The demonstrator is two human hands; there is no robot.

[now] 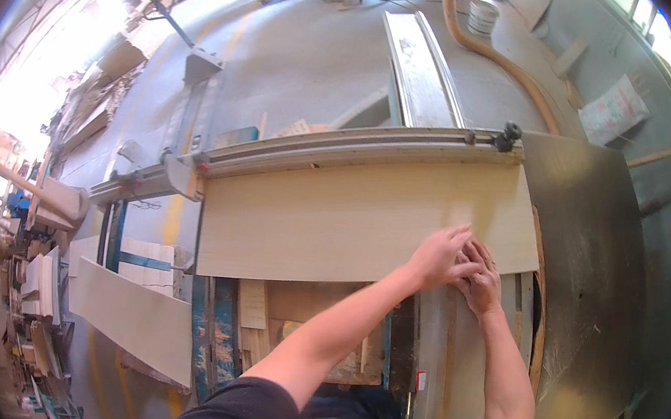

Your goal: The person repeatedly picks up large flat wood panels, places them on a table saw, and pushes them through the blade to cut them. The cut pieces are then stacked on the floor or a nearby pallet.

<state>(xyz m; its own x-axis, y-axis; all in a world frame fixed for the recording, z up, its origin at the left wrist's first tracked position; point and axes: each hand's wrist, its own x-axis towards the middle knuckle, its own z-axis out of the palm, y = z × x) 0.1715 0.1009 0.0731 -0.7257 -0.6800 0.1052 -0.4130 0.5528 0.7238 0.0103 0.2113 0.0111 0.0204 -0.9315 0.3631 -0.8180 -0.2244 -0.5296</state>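
Note:
A long pale wooden board [351, 219] lies flat across the saw table, its far edge along a metal fence rail [341, 156]. Over the board's near edge, toward its right end, my two hands meet. My left hand [439, 259] has bent fingers closed in against the right one. My right hand [482, 288] is closed too, its fingers curled toward the left thumb. Whether anything small is pinched between them is hidden by the fingers. Neither hand visibly grips the board.
A wide dark metal-topped table [589, 305] adjoins on the right. Another pale panel [137, 319] leans at the lower left. Beyond the rail, a long metal track [426, 71] runs away, with an orange hose [501, 63] and a white bucket [482, 17] on the floor.

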